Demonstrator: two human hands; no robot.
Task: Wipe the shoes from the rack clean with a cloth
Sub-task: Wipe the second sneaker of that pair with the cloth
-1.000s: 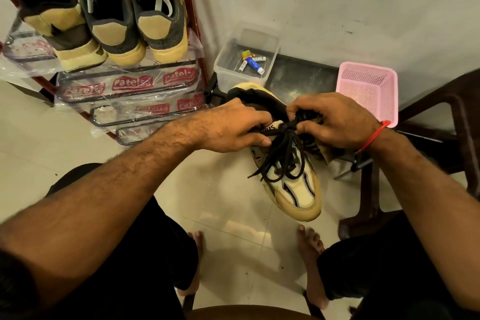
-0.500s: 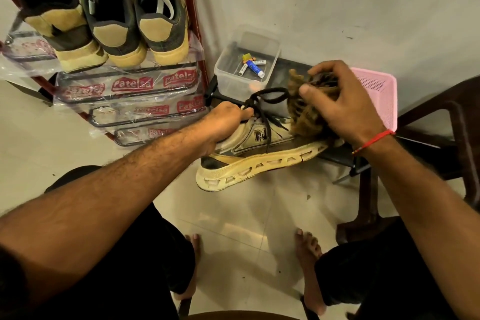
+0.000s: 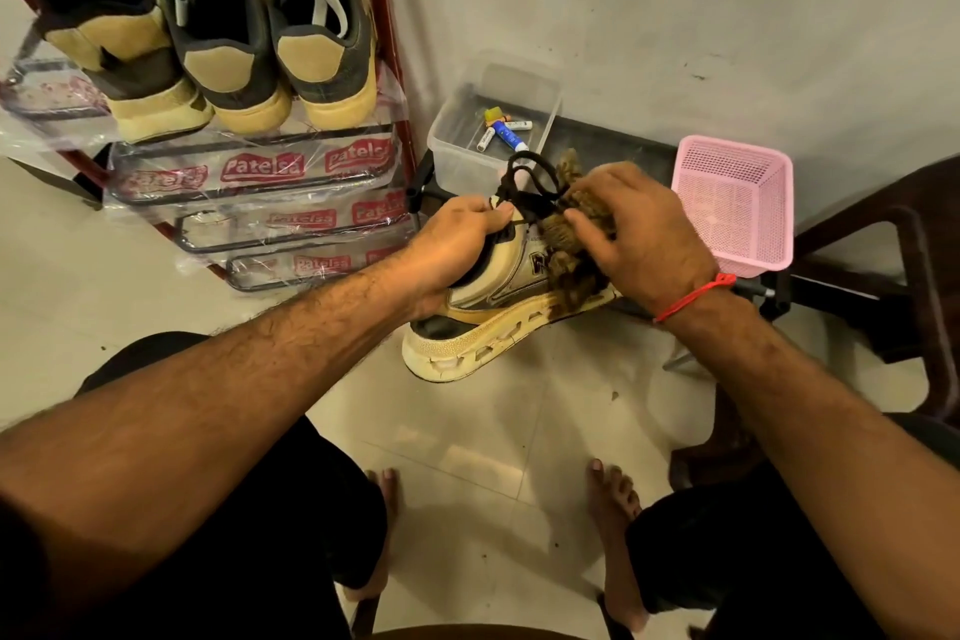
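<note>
A cream sneaker with black laces lies on its side in the air above the floor, sole toward me. My left hand grips it at the collar, fingers curled into the opening. My right hand holds a brown shaggy cloth and presses it against the shoe's side near the logo. The shoe rack stands at the upper left with three more shoes on its top shelf.
A clear plastic box with small tubes sits against the wall beside the rack. A pink mesh basket rests to the right. A dark chair stands at the far right. My bare feet are on the tiled floor below.
The shoe was turned from toe-down onto its side. My right hand, raised with the cloth half a second ago, has come down onto the shoe's side.
</note>
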